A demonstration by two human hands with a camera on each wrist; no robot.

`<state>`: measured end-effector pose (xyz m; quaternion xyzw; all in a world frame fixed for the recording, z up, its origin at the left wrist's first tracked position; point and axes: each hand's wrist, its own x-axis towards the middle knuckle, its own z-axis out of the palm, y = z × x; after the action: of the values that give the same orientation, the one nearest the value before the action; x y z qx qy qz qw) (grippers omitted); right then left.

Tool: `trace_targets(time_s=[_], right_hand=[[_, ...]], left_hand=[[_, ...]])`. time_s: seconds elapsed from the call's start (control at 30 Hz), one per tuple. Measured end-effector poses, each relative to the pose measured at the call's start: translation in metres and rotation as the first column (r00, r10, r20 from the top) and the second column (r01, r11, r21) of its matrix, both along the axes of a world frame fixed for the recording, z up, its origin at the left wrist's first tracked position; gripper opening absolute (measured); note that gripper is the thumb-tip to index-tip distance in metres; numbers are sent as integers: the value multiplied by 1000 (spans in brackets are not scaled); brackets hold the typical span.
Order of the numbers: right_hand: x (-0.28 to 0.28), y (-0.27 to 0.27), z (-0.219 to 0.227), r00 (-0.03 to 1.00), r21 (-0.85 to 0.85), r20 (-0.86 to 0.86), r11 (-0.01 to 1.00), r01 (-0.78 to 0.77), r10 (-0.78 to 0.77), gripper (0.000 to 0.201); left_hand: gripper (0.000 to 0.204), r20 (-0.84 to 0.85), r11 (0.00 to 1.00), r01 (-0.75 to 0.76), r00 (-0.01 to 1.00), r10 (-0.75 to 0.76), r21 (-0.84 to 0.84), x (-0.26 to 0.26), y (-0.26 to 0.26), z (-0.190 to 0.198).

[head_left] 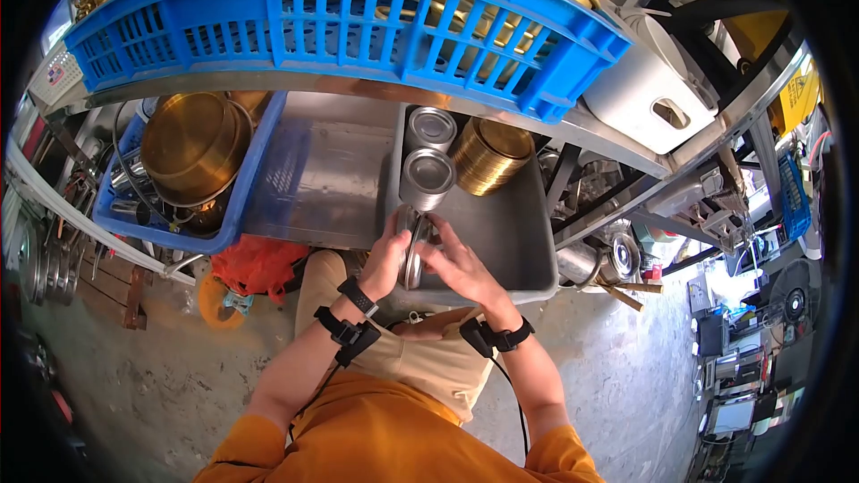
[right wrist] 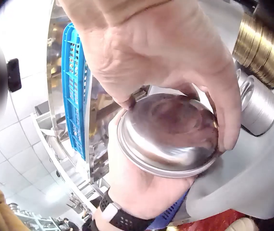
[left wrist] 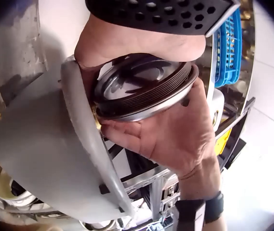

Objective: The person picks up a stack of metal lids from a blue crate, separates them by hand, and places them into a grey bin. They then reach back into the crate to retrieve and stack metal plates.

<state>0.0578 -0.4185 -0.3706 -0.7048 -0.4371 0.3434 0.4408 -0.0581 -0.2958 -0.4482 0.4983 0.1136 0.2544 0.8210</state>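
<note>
Both hands hold a stack of round steel lids (head_left: pixel 412 255) on edge over the near end of a grey bin (head_left: pixel 514 233). My left hand (head_left: pixel 386 255) grips its left side and my right hand (head_left: pixel 461 264) cups its right side. In the left wrist view the ribbed edges of the stacked lids (left wrist: pixel 144 91) lie between my left hand (left wrist: pixel 132 48) and the right palm (left wrist: pixel 175 130), by the bin rim (left wrist: pixel 81 139). The right wrist view shows my right hand (right wrist: pixel 175 53) with fingers curled over the domed steel face (right wrist: pixel 168 132); my left hand (right wrist: pixel 141 187) supports it from below.
Inside the bin stand two steel tins (head_left: pixel 428 174) and a stack of gold lids (head_left: pixel 490 154). A blue crate (head_left: pixel 358 18) of metalware sits on the shelf above. Another blue crate holds a brass bowl (head_left: pixel 192 148) at the left. A white container (head_left: pixel 644 80) is at the right.
</note>
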Motion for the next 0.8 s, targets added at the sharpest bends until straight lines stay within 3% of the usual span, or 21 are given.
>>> trace_targets(time_s=[0.1, 0.27, 0.33, 0.4, 0.43, 0.5, 0.67, 0.73, 0.8], right_hand=[[3, 2, 1, 997, -26, -39, 998, 64, -65, 80], [4, 1, -6, 996, -97, -70, 994, 41, -48, 77], [0, 0, -1, 983, -143, -162, 987, 68, -91, 77], [-4, 0, 13, 970, -235, -213, 970, 68, -119, 72], [-5, 0, 19, 954, -324, -260, 944, 60, -150, 67], [-9, -1, 16, 968, -266, -212, 961, 77, -136, 60], [-8, -9, -11, 1000, -83, 1, 996, 26, -26, 44], [-12, -13, -6, 950, -39, 311, 999, 0, 13, 51], [-20, -14, 14, 971, -97, 234, 993, 63, -39, 56]], left_hand=[[73, -71, 959, 36, 997, -16, 281, -3, -1, 5], [80, -65, 945, 19, 998, 2, 327, -8, -5, 8], [82, -70, 948, 40, 997, -18, 317, -7, -6, 7], [84, -10, 839, -85, 994, 107, 537, -3, -9, 5], [84, -9, 839, -83, 995, 104, 538, -2, -11, 6], [82, -31, 810, -108, 987, 154, 576, -2, -15, 8], [78, -57, 880, -81, 991, 122, 469, 2, -21, 17], [76, -63, 908, -69, 993, 104, 414, 2, -24, 19], [67, -39, 957, -92, 994, 106, 276, 2, -28, 18]])
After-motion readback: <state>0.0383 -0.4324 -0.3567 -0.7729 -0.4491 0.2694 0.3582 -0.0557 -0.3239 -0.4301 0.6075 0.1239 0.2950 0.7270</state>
